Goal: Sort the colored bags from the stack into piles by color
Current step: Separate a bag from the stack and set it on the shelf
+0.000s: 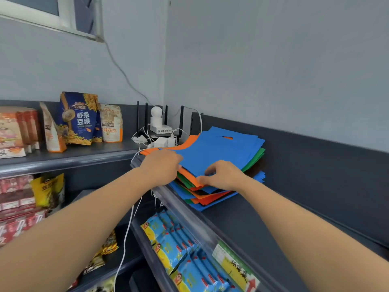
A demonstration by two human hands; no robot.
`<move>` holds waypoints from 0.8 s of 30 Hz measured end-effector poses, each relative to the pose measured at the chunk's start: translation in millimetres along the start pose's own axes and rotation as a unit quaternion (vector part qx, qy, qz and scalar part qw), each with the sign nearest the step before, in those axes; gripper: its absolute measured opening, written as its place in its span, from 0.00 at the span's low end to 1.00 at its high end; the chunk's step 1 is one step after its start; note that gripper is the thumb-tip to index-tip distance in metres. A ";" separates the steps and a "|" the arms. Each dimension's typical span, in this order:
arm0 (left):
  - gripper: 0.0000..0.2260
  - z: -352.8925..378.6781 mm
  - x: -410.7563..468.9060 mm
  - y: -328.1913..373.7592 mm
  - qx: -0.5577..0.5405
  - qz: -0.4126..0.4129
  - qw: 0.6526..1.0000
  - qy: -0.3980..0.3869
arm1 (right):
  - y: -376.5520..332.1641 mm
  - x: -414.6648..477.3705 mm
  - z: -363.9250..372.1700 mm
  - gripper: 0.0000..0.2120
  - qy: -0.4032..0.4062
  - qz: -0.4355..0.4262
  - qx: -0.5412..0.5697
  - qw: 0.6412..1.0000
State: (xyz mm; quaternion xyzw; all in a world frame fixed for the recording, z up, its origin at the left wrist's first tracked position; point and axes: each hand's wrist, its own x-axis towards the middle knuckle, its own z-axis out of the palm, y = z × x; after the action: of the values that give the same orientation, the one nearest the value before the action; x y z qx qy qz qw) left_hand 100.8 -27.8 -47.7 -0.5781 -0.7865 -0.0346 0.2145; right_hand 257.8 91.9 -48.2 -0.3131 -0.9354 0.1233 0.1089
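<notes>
- Two hands work at one mixed stack of bags (210,194). It lies on the dark top shelf (263,218), towards 4 o'clock from the white router (161,129) in the corner.
- No sorted piles show anywhere on the shelf, so the task looks to be at its very start: the step in hand is separating the top blue bag (221,150) from the layers under it.
- The stack is fanned and askew. An orange bag (187,144) pokes out at its 10 o'clock side, a green bag (255,157) at 3 o'clock, and more blue, orange and green edges are splayed at 6 o'clock.
- The left hand (162,165) is palm down at the stack's 9 o'clock corner, forearm stretched in from 7 o'clock. Its fingers bend down to the seam between blue and orange, but the tips are hidden, so whether it holds a bag or only steadies the stack cannot be told.
- The right hand (223,175) is at the 6 o'clock edge, forearm reaching in from 5 o'clock. Its fingers are curled over and its thumb is under, pinching the near edge of the top blue bag.
- The next move likely calls for lifting that one sheet only. The thin bags may cling together, so the left hand should hold the orange layer down.
- The bare shelf towards 5 o'clock of the stack looks like the natural place to start a blue pile.
</notes>
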 end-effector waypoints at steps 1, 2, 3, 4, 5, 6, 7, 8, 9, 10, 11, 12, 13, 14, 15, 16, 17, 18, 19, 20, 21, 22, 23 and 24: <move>0.09 2.7 4.4 -3.4 -0.007 0.001 1.000 -0.002 | -2.5 2.7 -1.2 0.28 -0.009 -0.001 -0.007 1.000; 0.09 5.2 8.8 -6.6 -0.016 0.000 1.000 -0.004 | -5.5 5.6 -3.1 0.27 -0.014 -0.003 -0.017 1.000; 0.09 7.2 12.9 -9.6 -0.025 -0.001 1.000 -0.006 | -8.4 8.8 -4.8 0.24 -0.011 -0.005 -0.030 0.999; 0.09 8.8 16.9 -12.5 -0.033 -0.002 0.999 -0.008 | -10.7 12.2 -6.5 0.19 -0.001 -0.005 -0.047 0.999; 0.08 10.9 21.2 -15.6 -0.041 -0.001 0.999 -0.005 | -13.2 15.0 -7.6 0.16 0.013 -0.004 -0.060 0.998; 0.08 13.4 25.3 -18.6 -0.048 0.001 0.999 0.005 | -16.2 16.2 -8.6 0.17 0.031 -0.001 -0.069 0.997; 0.09 15.6 29.2 -21.8 -0.052 0.001 0.999 0.015 | -17.3 17.7 -8.7 0.18 0.049 0.004 -0.077 0.996; 0.10 16.8 32.9 -24.5 -0.049 0.001 0.998 0.024 | -16.2 19.4 -8.0 0.17 0.070 0.007 -0.079 0.994; 0.13 17.7 36.3 -26.8 -0.038 0.003 0.999 0.031 | -14.0 20.9 -6.7 0.15 0.090 0.005 -0.074 0.993; 0.14 18.1 39.5 -28.1 -0.027 0.006 0.999 0.034 | -11.3 21.9 -4.9 0.12 0.109 -0.001 -0.059 0.992; 0.16 18.2 42.5 -28.3 -0.023 0.009 0.999 0.036 | -8.9 21.5 -3.6 0.11 0.129 -0.010 -0.033 0.991; 0.17 18.0 45.2 -27.2 -0.028 0.008 0.999 0.041 | -7.2 20.9 -3.1 0.11 0.146 -0.023 -0.003 0.989; 0.17 17.0 47.4 -25.4 -0.038 0.002 0.998 0.052 | -6.0 20.1 -3.3 0.12 0.163 -0.039 0.028 0.985; 0.16 17.0 49.6 -23.8 -0.048 -0.004 0.996 0.074 | -5.7 18.9 -4.3 0.14 0.181 -0.047 0.061 0.980; 0.14 16.7 51.8 -22.3 -0.053 -0.008 0.993 0.102 | -5.2 17.4 -5.8 0.17 0.198 -0.042 0.100 0.974; 0.11 17.0 53.5 -21.7 -0.050 -0.010 0.991 0.124 | -5.9 14.6 -7.5 0.19 0.217 -0.021 0.146 0.965; 0.09 17.6 54.5 -21.6 -0.053 -0.010 0.989 0.136 | -7.0 10.8 -9.5 0.19 0.241 0.012 0.200 0.950; 0.09 17.7 54.7 -21.2 -0.070 -0.009 0.987 0.143 | -7.8 6.6 -11.7 0.20 0.271 0.050 0.256 0.927; 0.09 17.0 54.2 -20.6 -0.092 -0.008 0.984 0.149 | -5.6 4.8 -14.0 0.23 0.307 0.093 0.300 0.898; 0.09 15.7 53.6 -19.9 -0.108 -0.006 0.982 0.155 | -2.3 4.1 -16.7 0.28 0.341 0.143 0.324 0.870; 0.09 14.1 52.7 -19.3 -0.117 -0.005 0.980 0.164 | 2.1 3.4 -19.6 0.33 0.356 0.204 0.341 0.846; 0.09 12.9 51.4 -17.7 -0.110 0.005 0.978 0.178 | 5.5 1.7 -22.3 0.36 0.344 0.263 0.371 0.821; 0.10 12.7 49.0 -15.8 -0.103 0.032 0.974 0.202 | 8.7 -0.6 -23.6 0.37 0.310 0.305 0.434 0.789; 0.11 14.4 46.6 -13.9 -0.101 0.075 0.963 0.236 | 9.6 -3.6 -24.9 0.36 0.263 0.322 0.523 0.744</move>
State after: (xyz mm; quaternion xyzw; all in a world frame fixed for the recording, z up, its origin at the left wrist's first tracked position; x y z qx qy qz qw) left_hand 72.5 13.7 -40.5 -0.6298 -0.6601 -0.2333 0.3364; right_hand 273.0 101.2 -28.0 -0.5093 -0.5025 0.5334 0.4511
